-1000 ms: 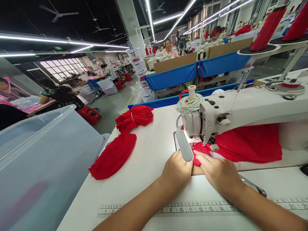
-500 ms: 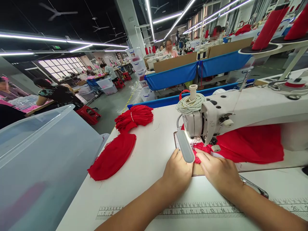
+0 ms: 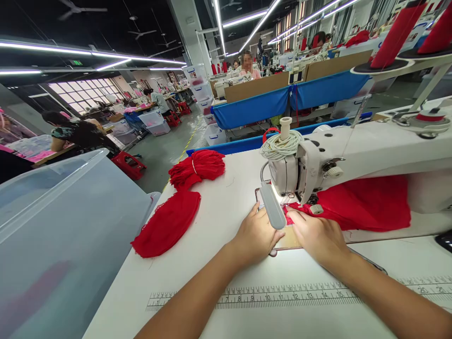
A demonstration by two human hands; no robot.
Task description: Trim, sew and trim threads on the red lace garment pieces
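Note:
At the white sewing machine [image 3: 356,146], a red fabric piece [image 3: 367,207] lies under the arm, its gathered edge reaching the needle area. My right hand [image 3: 319,238] has its fingers closed on that edge, just right of the lamp. My left hand [image 3: 254,238] lies on the machine bed beside the fabric, thumb apart and fingers stretched forward. A grey lamp [image 3: 273,207] hides some of its fingertips and part of the needle area.
Left on the white table are a tied red fabric bundle [image 3: 199,167] and a red fabric piece [image 3: 167,226]. A clear plastic bin [image 3: 70,212] stands beside the table. A printed ruler [image 3: 282,296] runs along the front; red thread cones [image 3: 397,37] stand upper right.
My left hand has opened, its thumb now apart from the fabric edge. The red fabric under the arm has shifted slightly left, and the right hand stays on its edge.

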